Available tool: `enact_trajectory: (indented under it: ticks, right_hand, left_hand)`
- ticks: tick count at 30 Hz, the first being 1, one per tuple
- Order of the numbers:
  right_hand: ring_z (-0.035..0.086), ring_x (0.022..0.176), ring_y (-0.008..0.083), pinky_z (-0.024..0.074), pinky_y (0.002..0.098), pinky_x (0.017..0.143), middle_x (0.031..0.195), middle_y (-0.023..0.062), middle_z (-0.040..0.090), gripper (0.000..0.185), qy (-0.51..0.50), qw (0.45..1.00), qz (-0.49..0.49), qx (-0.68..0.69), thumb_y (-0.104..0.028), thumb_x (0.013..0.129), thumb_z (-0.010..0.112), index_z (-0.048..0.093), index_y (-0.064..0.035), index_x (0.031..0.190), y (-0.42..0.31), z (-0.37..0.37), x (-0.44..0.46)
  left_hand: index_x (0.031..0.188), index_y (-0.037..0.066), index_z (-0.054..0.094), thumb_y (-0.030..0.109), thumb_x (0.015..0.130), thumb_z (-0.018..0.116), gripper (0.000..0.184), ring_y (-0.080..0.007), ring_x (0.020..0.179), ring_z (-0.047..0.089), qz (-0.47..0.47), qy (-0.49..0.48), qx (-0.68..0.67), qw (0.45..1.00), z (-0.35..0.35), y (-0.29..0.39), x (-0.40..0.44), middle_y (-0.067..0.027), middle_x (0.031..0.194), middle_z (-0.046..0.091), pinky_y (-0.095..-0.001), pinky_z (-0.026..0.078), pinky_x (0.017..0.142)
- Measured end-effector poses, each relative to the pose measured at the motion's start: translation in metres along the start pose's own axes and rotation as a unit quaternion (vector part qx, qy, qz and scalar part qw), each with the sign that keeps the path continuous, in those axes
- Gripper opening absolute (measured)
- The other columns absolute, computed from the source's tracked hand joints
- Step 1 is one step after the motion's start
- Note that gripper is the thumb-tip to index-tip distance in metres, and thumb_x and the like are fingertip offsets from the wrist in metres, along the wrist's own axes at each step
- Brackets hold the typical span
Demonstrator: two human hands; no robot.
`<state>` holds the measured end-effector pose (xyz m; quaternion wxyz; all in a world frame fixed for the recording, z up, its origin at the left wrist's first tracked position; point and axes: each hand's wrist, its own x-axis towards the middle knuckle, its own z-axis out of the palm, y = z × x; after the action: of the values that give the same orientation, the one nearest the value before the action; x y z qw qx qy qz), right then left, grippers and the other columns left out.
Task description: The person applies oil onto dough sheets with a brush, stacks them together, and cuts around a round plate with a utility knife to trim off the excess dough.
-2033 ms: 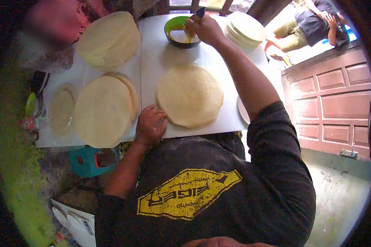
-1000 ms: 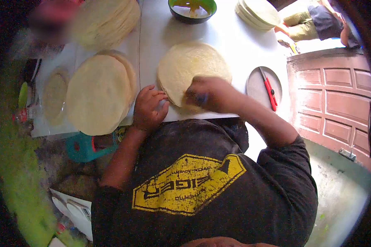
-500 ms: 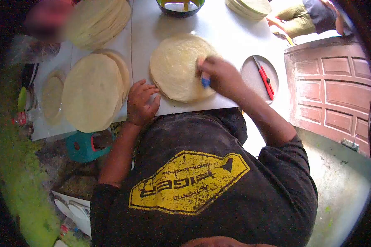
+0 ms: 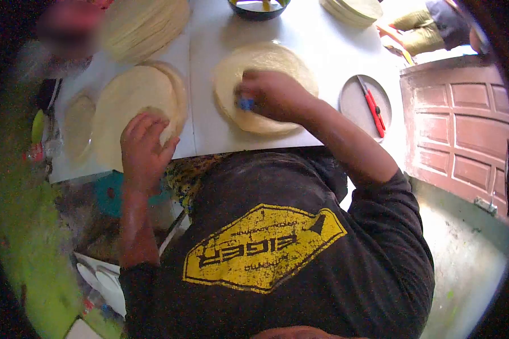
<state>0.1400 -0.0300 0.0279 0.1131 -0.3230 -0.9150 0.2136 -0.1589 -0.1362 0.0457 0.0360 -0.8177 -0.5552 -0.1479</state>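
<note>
My right hand (image 4: 268, 93) is closed round a small blue-ended tool (image 4: 246, 104), whose working end is hidden. It is over a stack of thin round dough sheets (image 4: 288, 68) with a shiny top. My left hand (image 4: 146, 141) has its fingers slightly spread over the near edge of another pile of flat dough rounds (image 4: 127, 90); whether it touches them I cannot tell. That hand holds nothing I can see.
A dark bowl (image 4: 259, 12) stands at the back. A grey round plate (image 4: 353, 107) carries a red-handled knife (image 4: 374, 112). More dough stacks (image 4: 147, 25) (image 4: 352, 11) stand farther back. A person (image 4: 424, 28) is beyond, near a brown panelled door (image 4: 458, 130).
My left hand has moved left from beside the middle stack to the left-hand pile. My right hand has swept left across the shiny dough with the blue-ended tool.
</note>
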Motion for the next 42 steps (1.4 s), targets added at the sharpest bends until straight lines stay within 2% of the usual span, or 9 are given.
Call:
enact_trajectory:
  ticks: [4,6,8,14,22,25,29,34,42]
  right_hand:
    - [0.064,0.087,0.0245,0.0520,0.0359,0.077,0.093,0.0103,0.064,0.017,0.009,0.995,-0.037,0.093,-0.017,0.089,0.062,0.065,-0.0054,0.101,0.044,-0.008,-0.032]
    - [0.067,0.073,0.0228,0.0531,0.0361,0.071,0.077,0.0105,0.068,0.016,0.079,0.931,0.228,0.274,-0.017,0.091,0.057,0.066,-0.0046,0.088,0.045,-0.031,-0.032]
    - [0.063,0.064,0.0185,0.0504,0.0315,0.065,0.070,0.0077,0.066,0.025,0.139,0.968,0.178,0.113,-0.023,0.097,0.053,0.063,-0.0033,0.086,0.051,-0.042,-0.018]
    - [0.060,0.096,0.0332,0.0496,0.0388,0.087,0.100,0.0160,0.062,0.019,0.191,0.976,-0.003,0.100,0.005,0.077,0.061,0.064,-0.0024,0.094,0.015,-0.019,0.040]
    - [0.059,0.089,0.0343,0.0499,0.0424,0.080,0.096,0.0121,0.061,0.025,-0.067,0.988,-0.133,0.040,-0.009,0.078,0.066,0.066,-0.0096,0.102,-0.069,0.023,0.101]
    - [0.061,0.090,0.0350,0.0509,0.0433,0.080,0.095,0.0144,0.061,0.021,0.012,0.987,-0.158,0.040,-0.017,0.082,0.061,0.064,-0.0090,0.102,-0.055,0.013,0.110]
    - [0.063,0.088,0.0313,0.0512,0.0420,0.079,0.094,0.0161,0.063,0.023,0.225,0.966,0.047,0.115,-0.022,0.087,0.056,0.062,-0.0056,0.102,0.007,-0.034,0.097]
    - [0.062,0.082,0.0178,0.0492,0.0341,0.074,0.089,0.0122,0.067,0.040,0.492,0.817,0.206,0.220,-0.035,0.094,0.056,0.062,0.0031,0.103,0.128,-0.090,0.112]
    - [0.043,0.055,0.0146,0.0331,0.0308,0.046,0.075,0.0059,0.058,0.035,0.313,0.751,0.477,0.332,-0.043,0.089,0.060,0.059,-0.0084,0.086,0.200,-0.088,0.074]
  left_hand:
    - [0.106,0.007,0.066,0.022,0.065,0.081,0.046,-0.0327,0.116,0.052,-0.028,0.020,-0.028,0.999,-0.007,-0.021,-0.018,-0.0096,0.115,0.060,-0.0451,0.043,0.099]
    - [0.108,0.007,0.065,0.024,0.065,0.081,0.049,-0.0320,0.116,0.052,-0.030,-0.024,-0.040,0.998,-0.011,-0.022,-0.028,-0.0089,0.114,0.060,-0.0449,0.043,0.099]
    - [0.111,0.008,0.065,0.025,0.065,0.081,0.051,-0.0327,0.118,0.052,-0.037,-0.023,-0.050,0.998,-0.010,-0.031,-0.041,-0.0099,0.117,0.060,-0.0462,0.042,0.101]
    - [0.106,0.009,0.067,0.024,0.068,0.079,0.042,-0.0297,0.115,0.053,-0.007,0.004,-0.093,0.996,0.000,-0.032,-0.042,-0.0079,0.112,0.061,-0.0445,0.044,0.098]
    - [0.102,0.008,0.068,0.024,0.073,0.075,0.034,-0.0273,0.111,0.056,0.049,0.011,-0.055,0.997,0.000,-0.039,-0.043,-0.0047,0.108,0.063,-0.0412,0.046,0.097]
    - [0.102,0.009,0.068,0.023,0.072,0.075,0.034,-0.0258,0.111,0.057,0.069,0.000,-0.060,0.996,0.002,-0.040,-0.036,-0.0039,0.106,0.065,-0.0401,0.047,0.097]
    - [0.103,0.008,0.067,0.022,0.070,0.076,0.037,-0.0267,0.109,0.057,0.082,-0.033,-0.021,0.996,0.001,-0.039,-0.039,-0.0047,0.107,0.064,-0.0435,0.045,0.099]
    - [0.103,0.006,0.066,0.024,0.067,0.078,0.042,-0.0279,0.108,0.056,0.090,-0.036,-0.007,0.995,-0.008,-0.037,-0.036,-0.0064,0.108,0.063,-0.0467,0.044,0.100]
    - [0.097,0.006,0.067,0.023,0.071,0.077,0.032,-0.0257,0.106,0.058,0.069,-0.050,-0.007,0.996,-0.016,-0.031,-0.035,-0.0055,0.104,0.064,-0.0437,0.045,0.097]
